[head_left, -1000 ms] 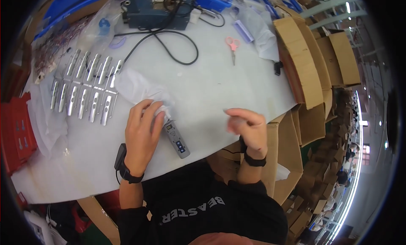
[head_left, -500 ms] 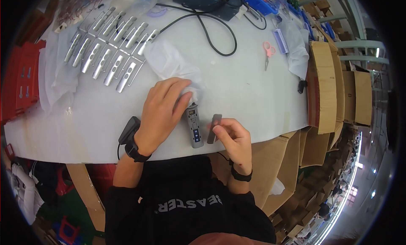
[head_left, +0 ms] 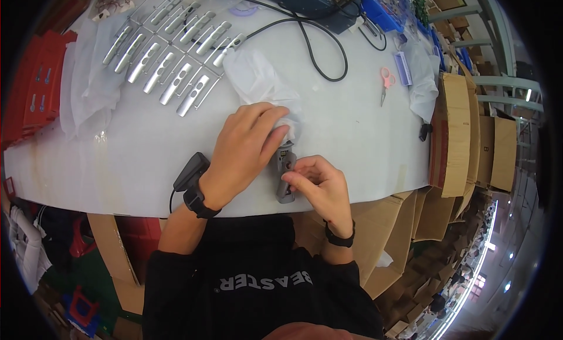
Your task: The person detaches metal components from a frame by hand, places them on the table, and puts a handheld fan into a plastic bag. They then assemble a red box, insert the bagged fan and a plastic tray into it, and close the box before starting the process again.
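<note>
Near the front edge of the pale table (head_left: 352, 146), I watched the grey handheld device (head_left: 285, 196) lying between the two hands, its far end covered by the white plastic wrap (head_left: 258, 76). The left hand (head_left: 245, 140) had its fingers bent and close together, closed with the thumb over that wrapped end. From the other side the right hand (head_left: 322, 183) pinched a dark grey strip (head_left: 285, 171) between thumb and index finger, against the device's upper face; its remaining fingers were curled in. From my end I could not tell whether the strip sat flush, since the fingertips hid part of it. Beyond the left hand, silver parts (head_left: 159, 73) lay in two rows on their connecting frame. A black cable (head_left: 345, 58) looped across the table's far side, and pink-handled scissors (head_left: 385, 77) lay to the right of it.
</note>
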Demonstrator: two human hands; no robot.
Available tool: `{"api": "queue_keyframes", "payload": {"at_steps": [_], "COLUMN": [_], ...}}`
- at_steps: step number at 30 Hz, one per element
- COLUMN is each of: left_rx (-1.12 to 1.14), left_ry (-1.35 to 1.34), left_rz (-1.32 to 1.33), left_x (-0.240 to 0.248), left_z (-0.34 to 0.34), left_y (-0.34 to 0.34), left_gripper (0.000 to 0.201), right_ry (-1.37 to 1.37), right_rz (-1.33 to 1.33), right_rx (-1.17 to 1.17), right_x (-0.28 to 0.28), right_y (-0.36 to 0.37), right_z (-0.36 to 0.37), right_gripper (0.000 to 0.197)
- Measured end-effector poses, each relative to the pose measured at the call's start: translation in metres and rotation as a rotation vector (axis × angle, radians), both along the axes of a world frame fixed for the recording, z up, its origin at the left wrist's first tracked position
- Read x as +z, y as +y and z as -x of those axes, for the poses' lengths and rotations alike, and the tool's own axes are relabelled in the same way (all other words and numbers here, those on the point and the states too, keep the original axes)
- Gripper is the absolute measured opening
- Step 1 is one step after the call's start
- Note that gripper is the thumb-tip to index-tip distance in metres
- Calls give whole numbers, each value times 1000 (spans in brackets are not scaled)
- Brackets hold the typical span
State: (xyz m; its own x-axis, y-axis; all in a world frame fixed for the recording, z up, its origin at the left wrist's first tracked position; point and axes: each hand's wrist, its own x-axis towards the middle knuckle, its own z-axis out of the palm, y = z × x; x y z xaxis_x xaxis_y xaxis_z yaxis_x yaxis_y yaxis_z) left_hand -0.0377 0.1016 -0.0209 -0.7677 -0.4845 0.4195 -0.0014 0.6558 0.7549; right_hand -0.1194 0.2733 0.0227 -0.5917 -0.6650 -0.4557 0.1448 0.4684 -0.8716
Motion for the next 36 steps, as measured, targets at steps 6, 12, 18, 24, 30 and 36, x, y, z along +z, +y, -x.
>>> {"api": "queue_keyframes", "payload": {"at_steps": [6, 12, 18, 24, 30, 36], "left_rx": [-4, -2, -4, -11, -31, -213], "left_ry": [-11, -18, -17, -23, -30, -213], "left_rz": [-9, -21, -24, -29, -53, -400], "left_x": [-1, 1, 0, 0, 3, 21], "left_z": [-2, -2, -2, -3, -7, -19], "left_y": [-1, 0, 0, -1, -3, -12], "left_gripper": [28, 28, 29, 29, 32, 49], "right_ry": [-46, -84, 61, 190, 349, 484], "right_rz": [-41, -33, -95, -115, -143, -185], "right_rx": [15, 5, 124, 173, 184, 239], "right_x": [4, 5, 12, 16, 19, 17], "right_y": [-3, -5, -9, -14, -19, -16], "right_z": [8, 14, 14, 10, 0, 0], "right_gripper": [17, 22, 30, 32, 31, 28]}}
